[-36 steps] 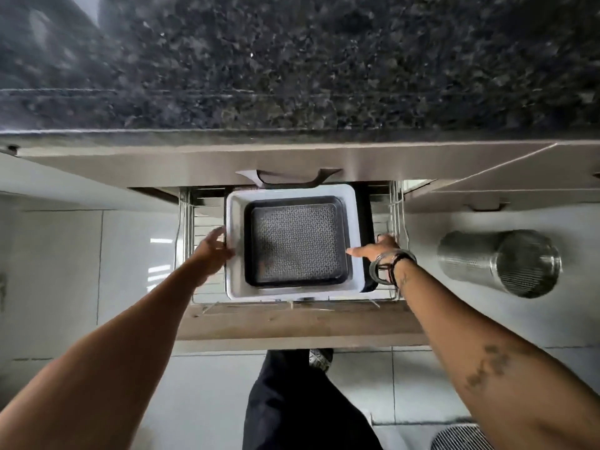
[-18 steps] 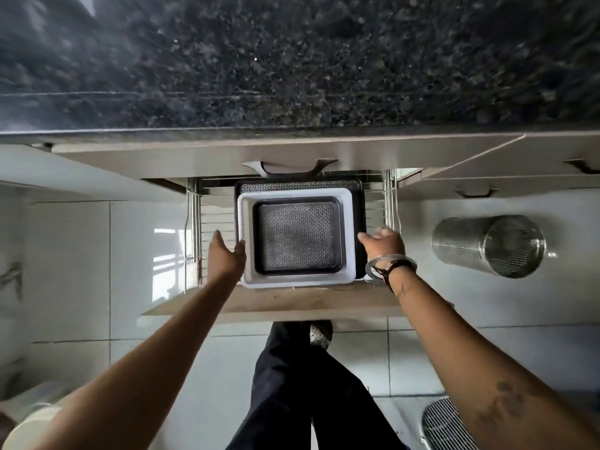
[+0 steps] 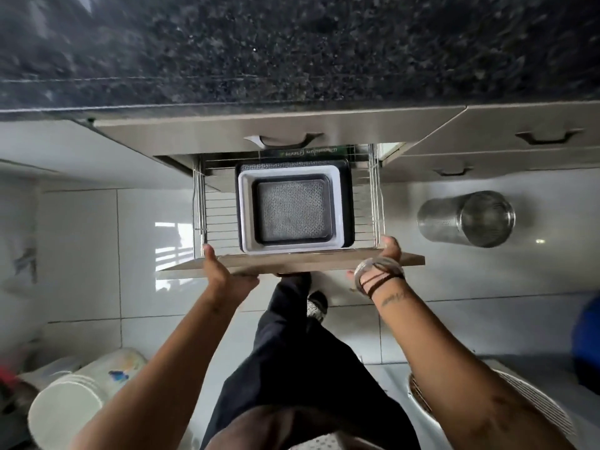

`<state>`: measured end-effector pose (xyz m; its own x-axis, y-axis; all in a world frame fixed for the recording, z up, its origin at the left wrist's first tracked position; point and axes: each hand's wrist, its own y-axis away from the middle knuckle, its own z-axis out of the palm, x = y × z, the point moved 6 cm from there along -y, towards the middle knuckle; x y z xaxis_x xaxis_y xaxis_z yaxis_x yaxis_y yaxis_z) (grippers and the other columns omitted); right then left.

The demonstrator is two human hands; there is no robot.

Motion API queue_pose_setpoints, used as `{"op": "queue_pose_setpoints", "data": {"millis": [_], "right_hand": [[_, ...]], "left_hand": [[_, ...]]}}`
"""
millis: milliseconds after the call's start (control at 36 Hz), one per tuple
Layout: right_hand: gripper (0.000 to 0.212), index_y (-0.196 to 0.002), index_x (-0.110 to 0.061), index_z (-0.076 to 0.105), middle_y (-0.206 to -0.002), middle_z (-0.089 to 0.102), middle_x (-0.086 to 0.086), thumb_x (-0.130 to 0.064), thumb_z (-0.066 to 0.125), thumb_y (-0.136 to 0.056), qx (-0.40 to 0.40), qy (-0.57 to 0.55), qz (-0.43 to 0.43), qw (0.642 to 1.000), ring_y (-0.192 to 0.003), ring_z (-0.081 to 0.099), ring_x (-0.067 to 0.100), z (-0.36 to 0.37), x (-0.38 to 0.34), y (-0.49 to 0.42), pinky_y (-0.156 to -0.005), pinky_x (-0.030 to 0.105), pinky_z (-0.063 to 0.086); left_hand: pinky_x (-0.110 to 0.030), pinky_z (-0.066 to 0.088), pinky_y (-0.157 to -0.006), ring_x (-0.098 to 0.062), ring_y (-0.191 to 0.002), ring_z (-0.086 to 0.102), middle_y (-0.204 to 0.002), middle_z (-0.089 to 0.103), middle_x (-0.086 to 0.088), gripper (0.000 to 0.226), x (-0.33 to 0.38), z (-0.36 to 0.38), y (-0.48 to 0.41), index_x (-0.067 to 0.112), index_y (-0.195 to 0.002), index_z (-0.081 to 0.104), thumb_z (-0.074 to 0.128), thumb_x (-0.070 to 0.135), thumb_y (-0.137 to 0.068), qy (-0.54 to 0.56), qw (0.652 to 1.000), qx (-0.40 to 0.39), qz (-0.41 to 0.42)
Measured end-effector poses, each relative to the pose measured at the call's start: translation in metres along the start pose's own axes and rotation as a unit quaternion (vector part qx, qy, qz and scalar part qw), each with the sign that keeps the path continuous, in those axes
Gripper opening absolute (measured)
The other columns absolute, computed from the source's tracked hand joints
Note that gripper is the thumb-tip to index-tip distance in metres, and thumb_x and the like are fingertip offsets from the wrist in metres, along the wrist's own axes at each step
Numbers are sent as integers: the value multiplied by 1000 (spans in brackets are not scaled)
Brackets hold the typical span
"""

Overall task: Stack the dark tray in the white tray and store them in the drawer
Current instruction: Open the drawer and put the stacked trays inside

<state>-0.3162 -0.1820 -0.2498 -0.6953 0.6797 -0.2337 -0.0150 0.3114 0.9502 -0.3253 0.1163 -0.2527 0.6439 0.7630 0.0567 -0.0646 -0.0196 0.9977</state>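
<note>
The dark tray with a grey patterned base sits nested inside the white tray. Both lie in the pulled-out wire-basket drawer, on top of a larger dark tray whose edge shows at the back and right. My left hand holds the drawer's wooden front panel near its left end, thumb on top. My right hand, with bangles at the wrist, holds the same panel near its right end. Neither hand touches the trays.
A black granite countertop overhangs closed drawers with handles. A perforated steel canister lies on the white tile floor at right. A stack of white plates is lower left, a wicker basket lower right. My legs stand below the drawer.
Both hands left the sides of the white tray and moved back to the drawer's front panel. The trays now rest free in the basket.
</note>
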Motion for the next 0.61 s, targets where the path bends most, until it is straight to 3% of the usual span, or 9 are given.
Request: {"op": "queue_pose_setpoints", "data": {"millis": [56, 111, 167, 222, 306, 389, 500, 611], "right_hand": [[79, -119, -11, 41, -133, 47, 12, -48, 62, -52, 2, -35, 3, 999, -114, 50, 35, -4, -1, -60, -101, 60, 37], [96, -131, -15, 36, -138, 42, 10, -46, 65, -45, -12, -63, -6, 998, -115, 49, 37, 11, -12, -42, -99, 57, 40], [99, -138, -15, 31, -140, 35, 7, -52, 65, -52, -12, -74, 10, 997, -122, 44, 37, 33, -24, -11, -100, 56, 39], [91, -140, -15, 30, -142, 33, 11, -56, 59, -64, -15, -68, 13, 997, -126, 42, 38, 52, -37, 1, -102, 55, 38], [87, -137, -14, 35, -142, 38, 16, -61, 59, -68, -72, -106, 13, 992, -123, 47, 36, 87, -67, 2, -103, 49, 39], [93, -146, -10, 20, -151, 29, 21, -65, 49, -78, -146, -131, 4, 981, -134, 37, 38, 121, -98, 6, -114, 48, 26], [101, -150, -7, 9, -159, 17, 14, -74, 34, -79, -210, -192, -9, 958, -143, 26, 32, 153, -134, 17, -118, 45, 17], [109, -150, -13, 12, -160, 13, 10, -74, 47, -67, -200, -261, -12, 944, -146, 17, 29, 161, -153, 7, -111, 46, 19]], "left_hand": [[-43, 33, -110, -34, -132, 47, -145, 47, -15, 100, 8, 14, -4, 23, -149, 32, 48, 83, -70, 13, 1000, 1, 19], [-50, 21, -119, -37, -142, 36, -155, 35, -19, 111, 19, 26, -11, 26, -154, 23, 51, 85, -64, 0, 1000, -11, 28], [-53, 11, -122, -41, -147, 24, -157, 25, -30, 119, 34, 42, -11, 22, -157, 12, 49, 87, -64, -21, 999, -34, 22], [-51, 7, -123, -41, -148, 20, -156, 23, -32, 118, 49, 60, -8, 13, -156, 13, 41, 87, -68, -34, 997, -61, 25], [-50, 6, -123, -42, -147, 22, -158, 24, -28, 116, 81, 95, -13, 13, -156, 18, 35, 88, -69, -36, 992, -104, 56], [-46, 6, -123, -36, -149, 21, -160, 25, -22, 121, 109, 131, -11, 7, -155, 19, 36, 88, -67, -13, 987, -145, 73], [-39, 6, -125, -28, -152, 15, -163, 16, -19, 123, 134, 169, -7, 2, -155, 12, 34, 88, -69, 81, 980, -163, 84], [-38, 10, -122, -26, -150, 23, -162, 26, -14, 117, 136, 182, -8, 5, -154, 21, 28, 88, -71, 108, 977, -152, 103]]}}
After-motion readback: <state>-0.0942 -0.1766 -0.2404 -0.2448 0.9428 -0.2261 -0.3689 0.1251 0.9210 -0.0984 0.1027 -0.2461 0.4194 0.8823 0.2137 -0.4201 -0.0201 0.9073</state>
